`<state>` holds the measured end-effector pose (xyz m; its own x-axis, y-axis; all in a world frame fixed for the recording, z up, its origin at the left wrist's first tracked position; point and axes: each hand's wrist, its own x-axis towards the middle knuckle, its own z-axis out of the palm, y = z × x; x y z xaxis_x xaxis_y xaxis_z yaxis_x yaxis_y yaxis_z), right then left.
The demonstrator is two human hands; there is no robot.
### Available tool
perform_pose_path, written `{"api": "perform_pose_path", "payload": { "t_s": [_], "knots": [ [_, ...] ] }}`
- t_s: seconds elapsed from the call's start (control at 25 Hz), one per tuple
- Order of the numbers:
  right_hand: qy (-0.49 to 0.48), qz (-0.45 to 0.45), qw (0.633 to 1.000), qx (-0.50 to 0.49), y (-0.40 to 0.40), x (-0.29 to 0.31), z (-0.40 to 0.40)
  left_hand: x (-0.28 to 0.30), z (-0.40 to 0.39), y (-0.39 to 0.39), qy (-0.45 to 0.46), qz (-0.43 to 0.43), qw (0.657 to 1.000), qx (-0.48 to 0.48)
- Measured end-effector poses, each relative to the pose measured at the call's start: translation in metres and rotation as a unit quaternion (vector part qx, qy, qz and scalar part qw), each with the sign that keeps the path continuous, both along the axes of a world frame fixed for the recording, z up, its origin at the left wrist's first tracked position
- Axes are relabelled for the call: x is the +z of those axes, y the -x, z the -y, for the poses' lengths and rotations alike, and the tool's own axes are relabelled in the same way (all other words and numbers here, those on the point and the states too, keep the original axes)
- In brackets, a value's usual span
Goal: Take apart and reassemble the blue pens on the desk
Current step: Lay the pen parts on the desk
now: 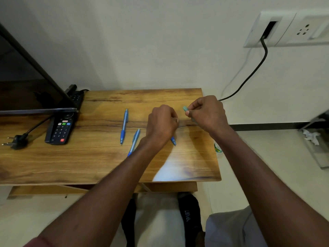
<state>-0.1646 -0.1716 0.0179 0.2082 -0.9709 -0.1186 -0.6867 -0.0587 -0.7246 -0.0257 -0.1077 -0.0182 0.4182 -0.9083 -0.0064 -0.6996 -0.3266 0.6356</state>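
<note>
Two whole blue pens lie on the wooden desk (89, 157): one pen (124, 126) left of centre, a second pen (133, 142) slanting beside my left forearm. My left hand (161, 123) grips the lower half of a third pen, whose blue tip (173, 141) pokes out below the fist. My right hand (207, 113) pinches the light blue upper barrel (185, 109) of that pen. A thin refill (183, 126) shows between the two hands. The rest of the held parts is hidden by my fingers.
A black remote (61, 130) and a second remote (77, 98) lie at the left by the screen (26, 82). A loose black plug (17, 140) rests on the desk's left. A wall socket (288, 28) with a black cable is at the upper right.
</note>
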Motion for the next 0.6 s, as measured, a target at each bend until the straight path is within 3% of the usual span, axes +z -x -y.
{"api": "perform_pose_path", "payload": {
  "t_s": [0.12, 0.4, 0.48, 0.6],
  "knots": [
    [0.001, -0.004, 1.000, 0.007, 0.000, 0.000, 0.000, -0.001, 0.000, 0.006, -0.047, 0.055, 0.997, -0.019],
    [0.000, -0.021, 1.000, 0.017, -0.006, -0.003, -0.004, 0.000, -0.004, -0.001, -0.008, 0.049, 0.999, -0.001],
    [0.010, -0.002, 1.000, 0.008, -0.010, -0.003, -0.005, 0.005, -0.004, -0.012, 0.052, -0.092, 0.992, 0.066],
    [0.027, 0.047, 0.998, 0.018, -0.021, -0.001, -0.011, 0.015, -0.008, -0.027, 0.074, -0.374, 0.916, 0.127]
  ]
}}
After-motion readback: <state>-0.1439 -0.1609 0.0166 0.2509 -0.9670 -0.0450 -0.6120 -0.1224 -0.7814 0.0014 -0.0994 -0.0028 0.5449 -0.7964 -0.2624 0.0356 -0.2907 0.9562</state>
